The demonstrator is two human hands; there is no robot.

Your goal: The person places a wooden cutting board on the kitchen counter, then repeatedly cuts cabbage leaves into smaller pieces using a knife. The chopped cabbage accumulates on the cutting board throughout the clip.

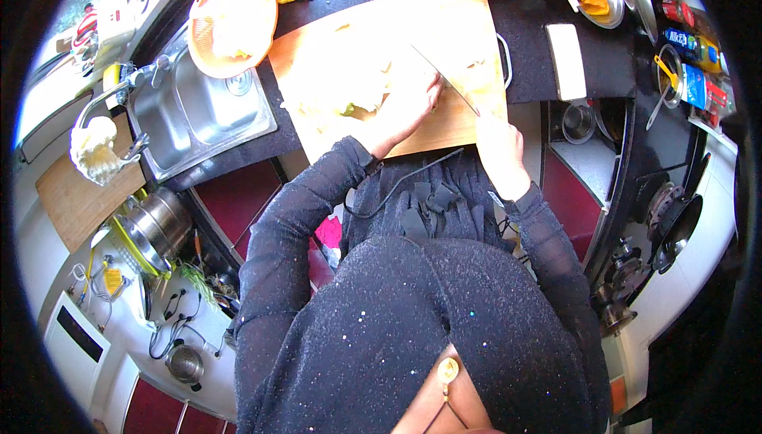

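Right hand: your fingers clenched on long, thin-bladed metal knife, blade angled far-left. Left hand: your fingers curled just beside blade; glare hides what lies under them, grasp cannot be told. Pale, green-edged vegetable pieces: on broad light-wood cutting board, left of your left hand. Step, by judgement: slicing. Next move seems to call for steady blade, fingertips clear of edge.

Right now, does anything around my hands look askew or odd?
Yes: the pale rectangular wooden cutting board overhangs the front edge of the glossy black countertop, toward your body, which looks slightly precarious.
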